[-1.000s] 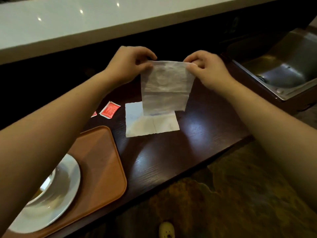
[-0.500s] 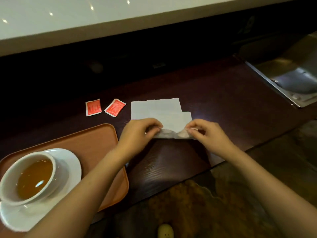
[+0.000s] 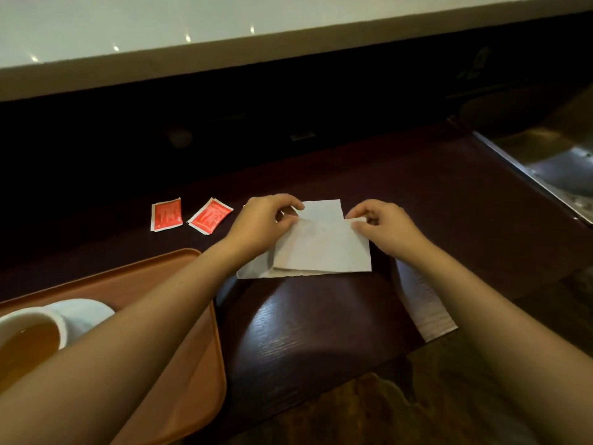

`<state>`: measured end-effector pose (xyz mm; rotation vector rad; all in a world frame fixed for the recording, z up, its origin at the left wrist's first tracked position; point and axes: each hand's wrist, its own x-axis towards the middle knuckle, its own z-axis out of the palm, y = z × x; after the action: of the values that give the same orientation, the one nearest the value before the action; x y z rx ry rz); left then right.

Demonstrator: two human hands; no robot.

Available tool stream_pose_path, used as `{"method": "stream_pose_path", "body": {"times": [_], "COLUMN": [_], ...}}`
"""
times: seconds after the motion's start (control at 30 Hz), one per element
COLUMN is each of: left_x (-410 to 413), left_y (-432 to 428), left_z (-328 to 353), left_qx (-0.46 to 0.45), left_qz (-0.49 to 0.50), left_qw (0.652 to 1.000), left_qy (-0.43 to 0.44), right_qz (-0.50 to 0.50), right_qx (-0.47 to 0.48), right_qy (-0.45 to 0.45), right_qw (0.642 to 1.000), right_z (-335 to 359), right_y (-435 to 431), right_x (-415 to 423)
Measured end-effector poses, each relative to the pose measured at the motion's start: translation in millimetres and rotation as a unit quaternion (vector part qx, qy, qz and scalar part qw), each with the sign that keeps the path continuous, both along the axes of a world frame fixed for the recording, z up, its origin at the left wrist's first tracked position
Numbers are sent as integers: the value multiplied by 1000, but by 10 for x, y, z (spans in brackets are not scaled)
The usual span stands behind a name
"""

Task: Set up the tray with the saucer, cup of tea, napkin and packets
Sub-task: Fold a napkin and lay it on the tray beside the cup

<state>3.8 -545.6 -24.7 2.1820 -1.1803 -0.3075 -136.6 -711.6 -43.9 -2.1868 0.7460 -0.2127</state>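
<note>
A white paper napkin lies folded over on the dark wooden counter. My left hand pinches its far left corner and my right hand pinches its far right corner. A second white sheet shows beneath it, sticking out at the far edge and the near left. Two red packets lie on the counter left of the napkin. The orange tray at the lower left carries a white saucer with a white cup of tea, partly hidden by my left forearm.
A steel sink is set into the counter at the far right. A pale raised countertop runs along the back above a dark recess. The counter's near edge drops to a patterned floor.
My hands lowered the napkin from the air to the counter, then carried its edge away from me, folding it over. The view shifted, so the cup and tray now sit lower left.
</note>
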Motion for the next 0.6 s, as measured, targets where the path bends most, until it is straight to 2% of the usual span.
{"method": "stream_pose_path", "body": {"times": [0.07, 0.13, 0.23, 0.3, 0.4, 0.5, 0.6], "left_x": [-2, -51, -226, -361, -446, -429, -416], "left_y": [-21, 9, 79, 91, 80, 89, 109], "left_z": [-12, -33, -100, -185, -373, -523, -589], "left_qx": [-3, -24, -46, 0, 110, 181, 176], "left_qz": [15, 42, -4, -83, -164, -181, -180], "left_qw": [999, 993, 989, 988, 969, 956, 957], "left_qy": [-43, -104, -139, -133, -150, -143, -146], "right_qz": [-4, -15, 16, 101, 224, 253, 250], "right_qx": [-16, -79, -183, -218, -245, -255, -262], "right_qy": [8, 18, -14, -32, 46, 104, 97], "right_qw": [1000, 997, 983, 970, 942, 927, 927], "right_z": [-29, -72, -90, -123, -240, -333, -333], "right_y": [-19, -10, 114, 223, 342, 328, 295], "right_x": [-1, -34, -157, -272, -429, -478, -473]}}
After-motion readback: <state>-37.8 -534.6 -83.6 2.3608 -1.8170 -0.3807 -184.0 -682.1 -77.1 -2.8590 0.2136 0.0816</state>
